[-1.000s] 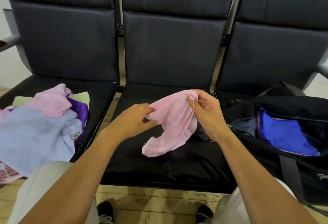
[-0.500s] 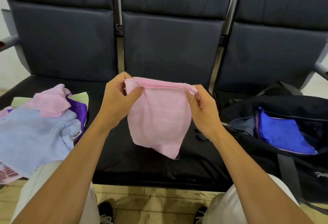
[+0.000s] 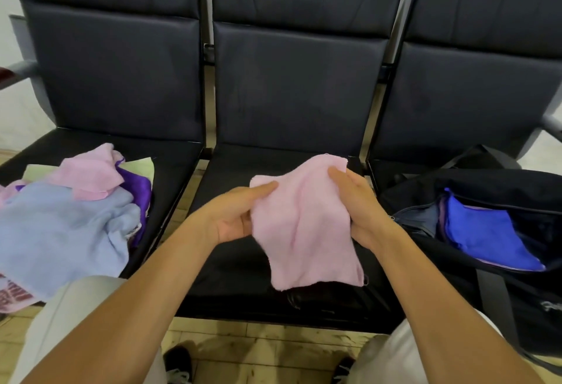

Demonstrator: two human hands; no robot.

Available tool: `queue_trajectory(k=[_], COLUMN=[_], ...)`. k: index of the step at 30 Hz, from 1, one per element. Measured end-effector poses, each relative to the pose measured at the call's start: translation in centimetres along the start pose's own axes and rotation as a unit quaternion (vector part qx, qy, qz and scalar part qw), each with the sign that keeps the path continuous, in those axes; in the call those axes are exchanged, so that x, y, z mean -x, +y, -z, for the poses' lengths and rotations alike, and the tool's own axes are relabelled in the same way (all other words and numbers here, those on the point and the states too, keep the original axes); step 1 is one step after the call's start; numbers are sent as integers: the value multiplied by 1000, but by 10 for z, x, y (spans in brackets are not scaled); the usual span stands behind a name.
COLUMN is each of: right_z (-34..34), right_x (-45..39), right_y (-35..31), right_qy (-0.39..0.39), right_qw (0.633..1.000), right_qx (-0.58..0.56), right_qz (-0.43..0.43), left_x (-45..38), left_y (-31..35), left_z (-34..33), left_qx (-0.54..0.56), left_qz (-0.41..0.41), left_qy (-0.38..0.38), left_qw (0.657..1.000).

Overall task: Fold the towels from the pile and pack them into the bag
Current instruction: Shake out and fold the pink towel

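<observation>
Three dark seats (image 3: 292, 94) stand in a row. One black bag (image 3: 474, 189) sits open on the right seat, a blue towel (image 3: 483, 234) inside. One pile (image 3: 70, 216) of towels covers the left seat. Over the middle seat, one pink towel (image 3: 304, 225) hangs between two hands: left hand (image 3: 234, 216) and right hand (image 3: 359, 207) both pinch its edges with the fingers.

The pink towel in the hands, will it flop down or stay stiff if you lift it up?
Probably floppy: the pink towel sags below the left hand and right hand, with wrinkles and a curling bottom edge. It looks light, since thumbs and fingers alone hold it up. Its fuzzy surface suggests it will not slip easily.
</observation>
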State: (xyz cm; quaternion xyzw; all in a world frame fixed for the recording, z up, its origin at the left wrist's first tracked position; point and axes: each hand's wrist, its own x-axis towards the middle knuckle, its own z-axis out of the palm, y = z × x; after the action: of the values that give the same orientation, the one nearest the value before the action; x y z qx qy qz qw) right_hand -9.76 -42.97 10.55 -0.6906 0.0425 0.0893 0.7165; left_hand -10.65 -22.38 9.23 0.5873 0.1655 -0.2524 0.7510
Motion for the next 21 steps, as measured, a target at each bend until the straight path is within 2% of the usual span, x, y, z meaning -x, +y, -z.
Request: queue_trajectory(k=[2, 5, 8, 10, 13, 15, 19, 21], right_z=[5, 10, 15, 19, 26, 31, 30, 29], right_x=[0, -1, -1, -2, -2, -2, -2, -1], right_y=[-3, -3, -1, -2, -5, -5, -1, 0], right_qy=[9, 27, 32, 34, 45, 39, -24, -80], right_qw=[998, 992, 984, 983, 981, 976, 964, 971], right_qx=[-20, -73, -130, -121, -111, -131, -175, -135], right_qz=[-59, -97, -116, -133, -153, -172, -197, -179], left_x=[-3, 0, 4, 3, 4, 2, -7, -8], left_y=[1, 4, 0, -5, -4, -3, -5, -6], left_z=[4, 3, -4, -5, -5, -3, -2, -3], left_qx=[79, 187, 123, 37, -30, -18, 29, 37], left_qz=[-20, -46, -20, -18, -41, -54, -37, -16], left_qy=[44, -15, -107, -128, -97, -75, -5, 33], left_qw=[996, 981, 986, 991, 994, 996, 999, 999])
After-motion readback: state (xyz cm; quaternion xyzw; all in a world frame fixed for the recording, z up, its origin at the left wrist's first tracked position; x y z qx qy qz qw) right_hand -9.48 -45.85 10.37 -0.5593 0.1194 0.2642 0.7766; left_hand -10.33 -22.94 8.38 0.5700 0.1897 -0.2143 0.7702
